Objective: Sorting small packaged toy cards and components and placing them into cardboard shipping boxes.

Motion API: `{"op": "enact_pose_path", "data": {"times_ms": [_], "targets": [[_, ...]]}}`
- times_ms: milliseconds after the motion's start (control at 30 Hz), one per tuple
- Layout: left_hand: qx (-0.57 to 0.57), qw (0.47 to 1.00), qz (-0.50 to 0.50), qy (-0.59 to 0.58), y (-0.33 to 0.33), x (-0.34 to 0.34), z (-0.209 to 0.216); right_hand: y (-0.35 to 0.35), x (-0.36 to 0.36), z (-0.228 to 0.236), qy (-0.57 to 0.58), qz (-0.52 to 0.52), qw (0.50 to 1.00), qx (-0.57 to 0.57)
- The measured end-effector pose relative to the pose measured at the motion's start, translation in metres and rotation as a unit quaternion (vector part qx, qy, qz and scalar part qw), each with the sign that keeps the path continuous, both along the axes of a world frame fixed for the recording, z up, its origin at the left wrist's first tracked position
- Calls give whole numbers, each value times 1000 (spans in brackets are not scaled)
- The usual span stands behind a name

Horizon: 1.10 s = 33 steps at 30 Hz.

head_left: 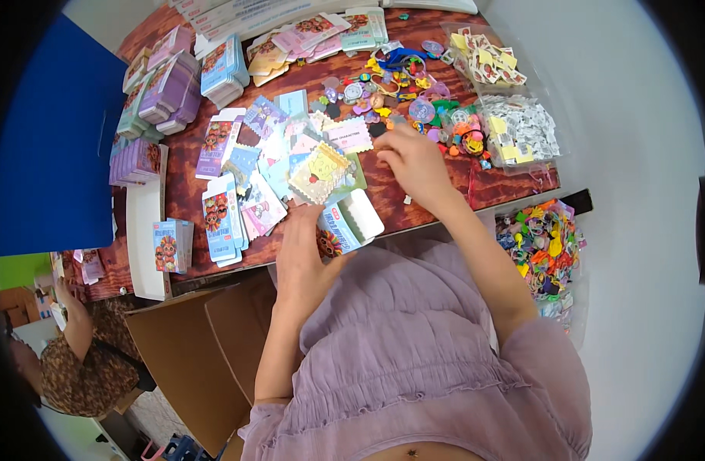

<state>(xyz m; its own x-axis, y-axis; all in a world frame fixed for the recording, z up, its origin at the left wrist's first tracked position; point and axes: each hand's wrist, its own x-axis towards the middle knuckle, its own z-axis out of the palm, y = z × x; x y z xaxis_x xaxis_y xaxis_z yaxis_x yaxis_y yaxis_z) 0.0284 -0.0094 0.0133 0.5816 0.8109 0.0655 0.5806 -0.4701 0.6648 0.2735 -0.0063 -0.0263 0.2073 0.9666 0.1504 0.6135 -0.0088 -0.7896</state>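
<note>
My left hand (300, 250) is closed around a small blue cardboard box (339, 233) at the table's front edge. The box's end stands open toward the right and its white inside shows. My right hand (420, 165) hangs over the table beside a pile of colourful small charms (360, 92), its fingers curled together. Whatever they may hold is hidden. Between the hands lies a heap of pastel cards with scalloped edges (318, 173), a yellowish one on top. Flattened blue boxes (222, 219) and a purple one (218, 146) lie left of the heap.
Stacks of purple and blue boxes (168, 88) stand at the far left beside a white tray (147, 253). Clear trays hold stickers (487, 58) and silvery packets (521, 127) at right. A bin of trinkets (541, 246) sits below. Another person (87, 369) works at left.
</note>
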Motion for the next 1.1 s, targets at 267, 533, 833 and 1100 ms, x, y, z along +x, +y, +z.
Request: {"op": "enact_pose_path", "data": {"times_ms": [267,533,833,1100], "targets": [[2,1000,20,2,1,0,-4,16,-11,-35,-247,-48,965,78],[-1,999,20,48,4,15,-1,-27,5,6,553,-65,824,-100],[37,999,-23,28,0,57,-8,-59,-22,-2,229,-126,964,51],[33,999,-4,14,-4,61,-10,-92,-1,26,101,-174,977,73]]}}
